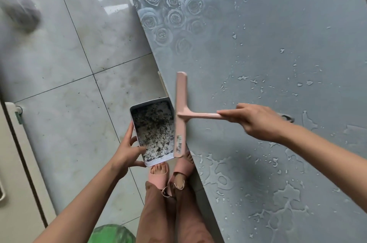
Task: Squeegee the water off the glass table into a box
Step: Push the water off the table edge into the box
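My right hand (256,120) grips the handle of a pink squeegee (181,115). Its long blade lies along the left edge of the grey glass table (268,44). Just below that edge, my left hand (129,152) holds a white rectangular box (153,131) by its left side, open side up. Dark specks and wet grit cover the bottom of the box. Puddles and drops of water (282,201) are spread over the near and right parts of the glass.
A rose pattern (168,8) covers the table's far left corner. Grey floor tiles (69,54) lie to the left. My feet in pink sandals (158,173) stand below the box. A green object (111,233) sits at the bottom edge, and a white unit (12,153) stands at far left.
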Action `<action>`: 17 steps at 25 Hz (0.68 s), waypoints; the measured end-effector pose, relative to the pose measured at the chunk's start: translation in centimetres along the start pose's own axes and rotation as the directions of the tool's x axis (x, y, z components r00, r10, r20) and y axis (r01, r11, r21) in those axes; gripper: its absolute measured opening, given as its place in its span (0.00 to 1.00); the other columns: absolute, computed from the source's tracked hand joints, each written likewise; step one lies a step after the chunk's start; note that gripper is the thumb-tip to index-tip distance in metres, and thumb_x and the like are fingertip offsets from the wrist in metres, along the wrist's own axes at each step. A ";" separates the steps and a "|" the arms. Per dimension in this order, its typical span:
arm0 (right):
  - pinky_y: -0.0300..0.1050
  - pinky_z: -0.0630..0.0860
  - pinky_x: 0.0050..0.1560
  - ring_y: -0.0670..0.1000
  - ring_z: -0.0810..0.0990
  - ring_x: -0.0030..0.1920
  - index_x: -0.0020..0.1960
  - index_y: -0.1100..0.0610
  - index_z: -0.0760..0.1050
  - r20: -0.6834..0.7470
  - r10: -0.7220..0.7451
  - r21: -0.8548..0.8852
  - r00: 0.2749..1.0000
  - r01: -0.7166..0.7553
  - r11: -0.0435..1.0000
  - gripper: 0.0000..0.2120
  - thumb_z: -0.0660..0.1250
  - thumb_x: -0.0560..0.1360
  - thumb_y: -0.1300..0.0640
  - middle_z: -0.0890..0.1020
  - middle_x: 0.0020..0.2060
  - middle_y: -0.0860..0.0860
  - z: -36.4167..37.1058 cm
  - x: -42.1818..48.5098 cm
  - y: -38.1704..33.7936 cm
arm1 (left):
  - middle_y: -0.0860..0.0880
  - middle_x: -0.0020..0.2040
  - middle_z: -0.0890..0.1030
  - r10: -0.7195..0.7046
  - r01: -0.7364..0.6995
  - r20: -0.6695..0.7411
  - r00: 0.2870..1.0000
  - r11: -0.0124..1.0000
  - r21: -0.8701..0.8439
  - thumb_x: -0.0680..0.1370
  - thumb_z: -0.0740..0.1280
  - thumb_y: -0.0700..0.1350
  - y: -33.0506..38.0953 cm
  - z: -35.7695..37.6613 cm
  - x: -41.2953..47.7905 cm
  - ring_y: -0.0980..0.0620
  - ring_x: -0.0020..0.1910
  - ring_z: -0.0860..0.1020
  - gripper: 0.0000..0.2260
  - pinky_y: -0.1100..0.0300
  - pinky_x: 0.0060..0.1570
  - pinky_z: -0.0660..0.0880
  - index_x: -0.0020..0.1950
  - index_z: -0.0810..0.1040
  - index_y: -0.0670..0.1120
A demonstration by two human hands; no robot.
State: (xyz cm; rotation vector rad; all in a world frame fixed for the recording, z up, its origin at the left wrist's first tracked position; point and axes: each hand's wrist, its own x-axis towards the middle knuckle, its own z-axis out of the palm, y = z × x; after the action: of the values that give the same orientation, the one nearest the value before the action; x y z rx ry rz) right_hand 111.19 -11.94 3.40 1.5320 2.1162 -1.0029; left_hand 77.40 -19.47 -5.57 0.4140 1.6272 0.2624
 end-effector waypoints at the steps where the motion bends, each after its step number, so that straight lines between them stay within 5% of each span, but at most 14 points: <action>1: 0.47 0.67 0.42 0.53 0.76 0.50 0.68 0.31 0.63 -0.042 -0.026 -0.010 0.999 0.025 1.000 0.19 0.54 0.81 0.50 0.74 0.46 0.47 0.1 0.7 -0.8 | 0.50 0.65 0.69 0.000 0.000 0.003 1.000 1.000 -0.008 0.74 0.60 0.26 -0.1 0.0 0.1 0.52 0.52 0.78 0.44 0.50 0.31 0.81 0.74 0.52 0.69; 3: 0.47 0.67 0.40 0.53 0.76 0.48 0.68 0.32 0.65 -0.130 -0.028 0.008 0.991 0.029 1.000 0.18 0.55 0.81 0.49 0.73 0.43 0.46 -0.2 1.1 -1.6 | 0.50 0.66 0.70 -0.005 0.005 0.013 1.000 1.000 -0.019 0.74 0.60 0.26 -0.2 -0.1 0.3 0.51 0.51 0.78 0.44 0.49 0.32 0.81 0.75 0.52 0.68; 9: 0.42 0.69 0.40 0.42 0.75 0.36 0.66 0.49 0.73 -0.352 0.206 0.426 0.913 -0.040 0.904 0.16 0.62 0.78 0.56 0.77 0.37 0.45 -1.8 -2.8 -2.5 | 0.47 0.64 0.72 -0.025 0.026 0.037 0.999 0.999 -0.041 0.73 0.60 0.25 -0.3 -1.4 -1.1 0.50 0.50 0.78 0.44 0.48 0.32 0.81 0.76 0.52 0.66; 14: 0.48 0.75 0.43 0.53 0.78 0.38 0.63 0.48 0.73 -0.311 0.425 0.567 0.850 -0.192 0.801 0.15 0.63 0.78 0.56 0.78 0.36 0.46 -2.4 -8.1 -4.2 | 0.48 0.56 0.76 -0.005 0.007 0.088 0.996 1.000 -0.022 0.73 0.60 0.26 0.9 -3.7 -6.2 0.47 0.48 0.78 0.42 0.46 0.35 0.81 0.76 0.53 0.62; 17: 0.49 0.76 0.44 0.52 0.78 0.38 0.65 0.49 0.72 -0.267 0.508 0.655 0.819 -0.233 0.718 0.16 0.63 0.78 0.56 0.78 0.37 0.46 -2.2 -11.8 -6.3 | 0.43 0.61 0.75 0.020 -0.018 0.142 0.990 1.000 -0.019 0.74 0.61 0.27 2.6 -5.1 -10.0 0.42 0.52 0.77 0.40 0.43 0.38 0.81 0.76 0.56 0.61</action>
State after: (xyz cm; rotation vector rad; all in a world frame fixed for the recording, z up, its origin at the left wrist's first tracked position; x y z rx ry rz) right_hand 109.93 -19.48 14.56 2.5989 1.6423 -1.3433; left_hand 73.22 -20.89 5.07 0.4255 1.4805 0.2557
